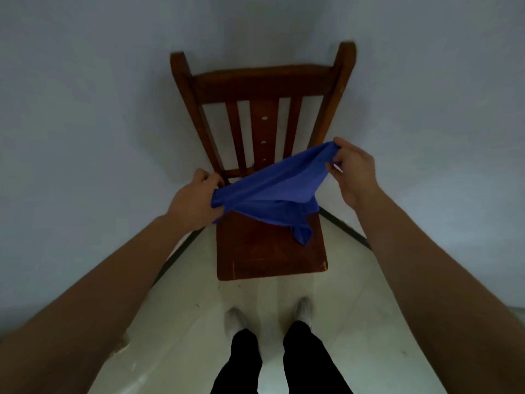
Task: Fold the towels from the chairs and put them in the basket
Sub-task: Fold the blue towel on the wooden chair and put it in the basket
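Observation:
A blue towel (272,191) hangs stretched between my two hands above the seat of a brown wooden chair (264,251). My left hand (196,200) grips the towel's lower left corner. My right hand (355,172) pinches the upper right corner, held higher and near the chair's backrest. The towel sags in the middle and one loose corner dangles down onto the seat. No basket is in view.
The chair stands in a corner against pale grey walls (85,109), with a dark skirting strip along the floor. I stand on a light tiled floor (355,308) just in front of the seat; my legs and shoes (304,308) show below.

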### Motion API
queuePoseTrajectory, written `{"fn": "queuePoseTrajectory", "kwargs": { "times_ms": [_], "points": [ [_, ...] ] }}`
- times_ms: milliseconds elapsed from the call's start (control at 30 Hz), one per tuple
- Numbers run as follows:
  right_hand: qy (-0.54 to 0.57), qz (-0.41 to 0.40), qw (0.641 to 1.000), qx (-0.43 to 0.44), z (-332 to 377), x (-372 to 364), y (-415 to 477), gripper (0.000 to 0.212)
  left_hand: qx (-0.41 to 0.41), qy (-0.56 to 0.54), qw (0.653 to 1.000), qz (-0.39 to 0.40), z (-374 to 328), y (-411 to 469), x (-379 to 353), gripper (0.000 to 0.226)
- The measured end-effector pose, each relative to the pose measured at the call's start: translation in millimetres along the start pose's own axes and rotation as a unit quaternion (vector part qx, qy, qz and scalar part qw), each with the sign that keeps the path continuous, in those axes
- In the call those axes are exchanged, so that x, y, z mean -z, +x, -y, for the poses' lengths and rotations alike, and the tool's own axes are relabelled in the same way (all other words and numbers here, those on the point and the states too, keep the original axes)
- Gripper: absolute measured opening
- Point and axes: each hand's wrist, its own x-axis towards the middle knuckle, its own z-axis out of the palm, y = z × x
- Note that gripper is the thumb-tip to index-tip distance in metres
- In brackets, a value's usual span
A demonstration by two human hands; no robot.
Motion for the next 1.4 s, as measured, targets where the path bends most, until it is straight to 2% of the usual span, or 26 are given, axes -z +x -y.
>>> {"fn": "queuePoseTrajectory", "kwargs": {
  "times_ms": [67, 133, 233, 300, 367, 533, 600, 633, 733, 800, 833, 900, 967, 1000, 1133, 1200, 1300, 1400],
  "points": [
    [-0.087, 0.019, 0.995, 0.053, 27, 1, -10, 0.054, -0.02, -0.041, 0.996, -0.077, -15, -1, 27, 0.027],
    [-0.215, 0.029, 0.967, 0.133, 48, 2, -18, 0.057, -0.046, -0.065, 0.99, -0.118, -28, 0, 54, 0.014],
    [-0.345, 0.009, 0.9, 0.267, 77, 5, -33, 0.057, -0.057, -0.038, 0.982, -0.176, -44, -3, 94, 0.017],
    [-0.392, -0.018, 0.852, 0.346, 98, 9, -40, 0.048, -0.052, -0.023, 0.977, -0.206, -50, -3, 122, 0.024],
    [-0.421, -0.034, 0.818, 0.39, 120, 13, -47, 0.037, -0.05, -0.048, 0.972, -0.226, -57, -3, 149, 0.022],
    [-0.42, -0.069, 0.791, 0.439, 169, 10, -81, 0.026, -0.033, -0.142, 0.956, -0.255, -79, -12, 201, 0.022],
    [-0.392, -0.09, 0.795, 0.454, 181, 6, -96, 0.024, -0.048, -0.151, 0.954, -0.255, -87, -18, 213, 0.022],
    [-0.377, -0.097, 0.8, 0.457, 186, 4, -101, 0.023, -0.051, -0.151, 0.953, -0.256, -90, -20, 219, 0.029],
    [-0.323, -0.092, 0.832, 0.441, 196, -1, -116, 0.021, -0.05, -0.116, 0.961, -0.246, -97, -33, 233, 0.073],
    [-0.264, -0.072, 0.87, 0.41, 195, -4, -126, 0.019, -0.068, -0.07, 0.966, -0.239, -96, -42, 236, 0.088],
    [-0.231, -0.062, 0.89, 0.387, 194, -6, -130, 0.018, -0.079, -0.063, 0.966, -0.238, -95, -46, 235, 0.086],
    [-0.177, -0.051, 0.922, 0.341, 185, -6, -134, 0.018, -0.103, -0.064, 0.962, -0.245, -90, -55, 230, 0.058],
    [-0.144, -0.049, 0.94, 0.306, 176, -5, -137, 0.021, -0.122, -0.065, 0.956, -0.258, -83, -60, 226, 0.027],
    [-0.142, -0.053, 0.942, 0.299, 171, -4, -138, 0.022, -0.126, -0.059, 0.956, -0.26, -80, -62, 225, 0.021],
    [-0.184, -0.07, 0.934, 0.298, 165, 3, -138, 0.026, -0.116, 0.022, 0.955, -0.271, -70, -60, 226, 0.026],
    [-0.184, -0.079, 0.935, 0.293, 168, 7, -133, 0.029, -0.094, 0.029, 0.953, -0.286, -71, -57, 230, 0.028],
    [-0.131, -0.051, 0.952, 0.272, 174, 7, -125, 0.018, -0.044, -0.093, 0.953, -0.286, -78, -46, 229, 0.023],
    [-0.064, -0.034, 0.968, 0.24, 176, 4, -116, 0.018, 0.037, -0.303, 0.917, -0.256, -91, -31, 220, 0.014]
  ]
}}
